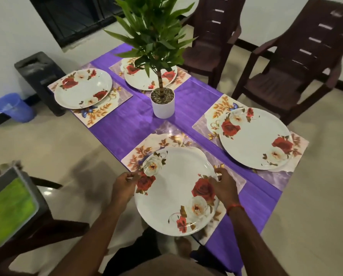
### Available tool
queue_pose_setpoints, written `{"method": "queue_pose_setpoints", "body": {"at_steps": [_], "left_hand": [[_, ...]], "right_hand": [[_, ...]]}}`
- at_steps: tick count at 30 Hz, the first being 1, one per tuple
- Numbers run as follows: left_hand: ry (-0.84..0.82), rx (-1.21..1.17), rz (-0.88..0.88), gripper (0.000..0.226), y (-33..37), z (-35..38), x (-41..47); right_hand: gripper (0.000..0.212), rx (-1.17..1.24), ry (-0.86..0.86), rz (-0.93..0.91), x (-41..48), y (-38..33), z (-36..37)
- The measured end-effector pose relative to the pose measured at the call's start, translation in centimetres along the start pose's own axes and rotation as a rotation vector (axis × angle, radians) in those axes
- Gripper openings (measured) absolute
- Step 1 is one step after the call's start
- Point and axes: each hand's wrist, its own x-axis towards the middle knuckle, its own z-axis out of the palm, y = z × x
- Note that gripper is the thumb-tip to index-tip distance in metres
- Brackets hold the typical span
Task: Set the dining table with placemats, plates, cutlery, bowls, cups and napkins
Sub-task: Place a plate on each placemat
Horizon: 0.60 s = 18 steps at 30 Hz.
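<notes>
Left hand (125, 184) and right hand (224, 186) grip the floral plate (174, 196) by its rim, fingers curled on it, over the near placemat (162, 142). The plate seems to overhang the counter (127, 124) edge, so releasing now could tip it off. No readable writing.

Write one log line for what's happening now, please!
step: setting plate on mat | left hand: pinches rim | right hand: pinches rim | other plates: already set

Left hand (125, 183) and right hand (224, 184) forward, in pinches on opposite plate (172, 196) edges.
</notes>
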Motion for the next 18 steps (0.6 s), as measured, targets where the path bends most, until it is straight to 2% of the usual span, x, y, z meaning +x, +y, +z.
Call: {"method": "queue_pose_setpoints", "body": {"at_steps": [6,18], "left_hand": [[-0.139,-0.008,0.031,0.039,1.5,-0.5,4.4],[-0.395,0.017,0.037,0.018,3.8,-1.3,10.8]], "right_hand": [[0.04,0.026,0.105,0.091,1.0,-0.2,1.8],[0.029,0.158,0.419,0.235,2.5,-1.7,5.0]]}}
